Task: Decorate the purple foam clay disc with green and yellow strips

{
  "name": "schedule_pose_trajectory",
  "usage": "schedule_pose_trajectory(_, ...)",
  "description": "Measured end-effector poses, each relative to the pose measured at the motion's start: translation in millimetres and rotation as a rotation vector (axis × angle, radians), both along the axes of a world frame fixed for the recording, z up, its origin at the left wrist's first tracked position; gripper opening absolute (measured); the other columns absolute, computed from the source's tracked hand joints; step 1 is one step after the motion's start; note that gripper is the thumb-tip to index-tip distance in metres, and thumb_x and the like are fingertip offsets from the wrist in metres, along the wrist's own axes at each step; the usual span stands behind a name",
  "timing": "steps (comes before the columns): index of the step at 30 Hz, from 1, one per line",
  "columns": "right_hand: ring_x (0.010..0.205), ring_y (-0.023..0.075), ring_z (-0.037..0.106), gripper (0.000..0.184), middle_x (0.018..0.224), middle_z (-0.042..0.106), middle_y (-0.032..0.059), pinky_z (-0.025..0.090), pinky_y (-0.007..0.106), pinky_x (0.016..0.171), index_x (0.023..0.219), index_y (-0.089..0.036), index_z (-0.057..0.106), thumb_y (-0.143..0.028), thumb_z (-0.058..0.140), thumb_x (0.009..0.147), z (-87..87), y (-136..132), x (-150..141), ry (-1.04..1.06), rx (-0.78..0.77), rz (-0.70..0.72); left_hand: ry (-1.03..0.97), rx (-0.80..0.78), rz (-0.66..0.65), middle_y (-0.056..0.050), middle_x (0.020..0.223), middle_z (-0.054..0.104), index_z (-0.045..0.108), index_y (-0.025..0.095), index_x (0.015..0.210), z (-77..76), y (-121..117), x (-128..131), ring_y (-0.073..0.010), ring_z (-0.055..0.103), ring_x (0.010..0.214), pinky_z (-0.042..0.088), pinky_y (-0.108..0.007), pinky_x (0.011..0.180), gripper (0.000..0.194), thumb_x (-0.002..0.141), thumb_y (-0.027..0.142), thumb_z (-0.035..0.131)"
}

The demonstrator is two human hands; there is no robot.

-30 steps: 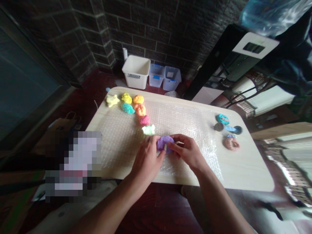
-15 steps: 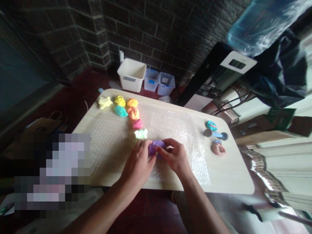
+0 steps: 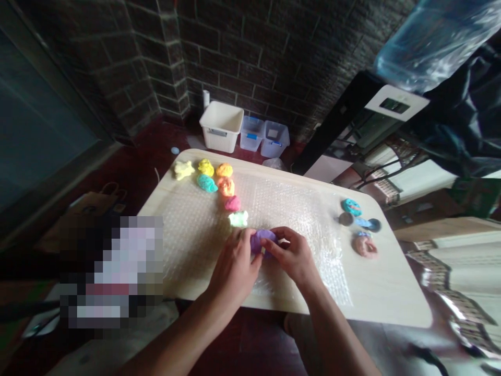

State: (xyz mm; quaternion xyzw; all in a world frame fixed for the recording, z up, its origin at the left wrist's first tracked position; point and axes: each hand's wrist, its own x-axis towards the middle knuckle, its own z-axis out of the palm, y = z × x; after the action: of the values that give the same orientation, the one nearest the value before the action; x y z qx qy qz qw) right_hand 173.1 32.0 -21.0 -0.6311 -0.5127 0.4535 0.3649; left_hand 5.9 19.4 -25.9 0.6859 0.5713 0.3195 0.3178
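A pale table (image 3: 399, 295), its near edge partly hidden by forearms (image 3: 199, 318), bears a bubble-wrap sheet (image 3: 285, 203). Over it, the left hand (image 3: 236, 261) and right hand (image 3: 295, 256) pinch a purple lump (image 3: 262, 236) between them, their grip hiding its sides; a pale bit (image 3: 263, 250) at its edge is too blurred to name.

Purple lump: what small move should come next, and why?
Perhaps press the small pale bit gently with the right hand while the left hand steadies the purple lump: both hands grip the lump, and the bit shows between them.
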Motion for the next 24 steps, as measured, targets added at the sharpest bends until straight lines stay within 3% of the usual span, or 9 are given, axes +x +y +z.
schedule_pose_trajectory(9,0.065,0.0187,0.069,0.036,0.085,0.075,0.0069,0.052,0.03,0.057,0.097,-0.016,0.074,-0.039,0.088,0.073,0.7,-1.9,0.2,-0.019,-0.003,0.012,0.029,-0.008,0.006,-0.01,0.11,0.07,0.06,0.02,0.116,1.0,0.2,-0.2,-0.0274,0.071,0.099,0.059,-0.044,0.088,0.031,0.089,0.008,0.069)
schedule_pose_trajectory(15,0.058,0.016,0.064,0.032,0.082,0.074,0.0054,0.044,0.028,0.051,0.1,-0.017,0.073,-0.037,0.083,0.077,-1.0,-5.7,-7.5,-0.19,0.048,-0.046,0.018,-0.005,0.001,-0.01,0.113,0.069,0.06,0.019,0.117,-1.0,0.5,-0.6,-0.0269,0.071,0.102,0.058,-0.043,0.09,0.035,0.086,0.003,0.066)
schedule_pose_trajectory(24,0.061,0.0154,0.064,0.031,0.085,0.074,0.0048,0.047,0.027,0.053,0.1,-0.017,0.072,-0.036,0.083,0.077,-0.1,-5.5,-3.2,-0.073,0.04,0.003,0.004,0.001,0.007,-0.01,0.112,0.069,0.059,0.02,0.115,0.6,0.1,0.2,-0.0268,0.071,0.101,0.058,-0.043,0.089,0.034,0.086,0.005,0.066)
